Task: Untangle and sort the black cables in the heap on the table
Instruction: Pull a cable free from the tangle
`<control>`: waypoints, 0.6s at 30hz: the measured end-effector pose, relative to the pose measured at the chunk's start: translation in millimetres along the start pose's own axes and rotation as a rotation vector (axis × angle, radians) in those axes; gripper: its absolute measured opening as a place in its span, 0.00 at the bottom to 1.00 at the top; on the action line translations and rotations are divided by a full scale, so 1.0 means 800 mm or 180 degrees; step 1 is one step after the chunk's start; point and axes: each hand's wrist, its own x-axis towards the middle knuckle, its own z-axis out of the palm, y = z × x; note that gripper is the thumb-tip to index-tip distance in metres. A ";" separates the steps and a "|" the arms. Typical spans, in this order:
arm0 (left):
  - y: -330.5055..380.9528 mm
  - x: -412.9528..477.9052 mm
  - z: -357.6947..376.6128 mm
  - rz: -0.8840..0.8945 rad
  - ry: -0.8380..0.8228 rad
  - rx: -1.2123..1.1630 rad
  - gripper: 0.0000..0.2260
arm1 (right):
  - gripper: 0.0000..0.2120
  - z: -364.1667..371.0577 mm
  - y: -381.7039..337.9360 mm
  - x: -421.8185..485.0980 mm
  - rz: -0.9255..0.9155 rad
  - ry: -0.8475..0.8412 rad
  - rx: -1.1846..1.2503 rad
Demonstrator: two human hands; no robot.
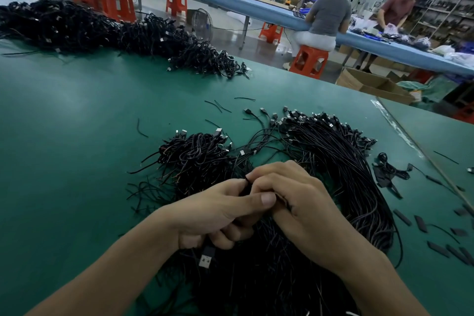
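Note:
A tangled heap of black cables lies on the green table just beyond my hands. To its right, a straightened bundle of black cables runs from its plugs at the far end down toward me. My left hand grips a black cable; a USB plug hangs out below its curled fingers. My right hand meets it, and its fingertips pinch the same black cable at the point where the hands touch. Where the cable runs inside the palms is hidden.
A large pile of black cables stretches along the table's far left edge. Short black offcuts and flat strips lie scattered at the right. Two people work at a blue bench behind, with orange stools and cardboard boxes on the floor.

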 end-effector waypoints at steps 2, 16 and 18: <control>0.001 -0.001 0.001 -0.0092 0.0008 0.0106 0.13 | 0.09 -0.001 0.000 0.001 -0.0091 -0.0116 -0.0068; -0.015 0.002 -0.026 -0.0226 -0.1155 -0.0441 0.05 | 0.13 0.005 -0.014 -0.006 -0.0982 -0.0018 -0.1384; -0.017 0.004 -0.024 -0.0248 -0.1086 -0.0530 0.08 | 0.21 0.004 -0.015 -0.005 -0.0995 0.0023 -0.1323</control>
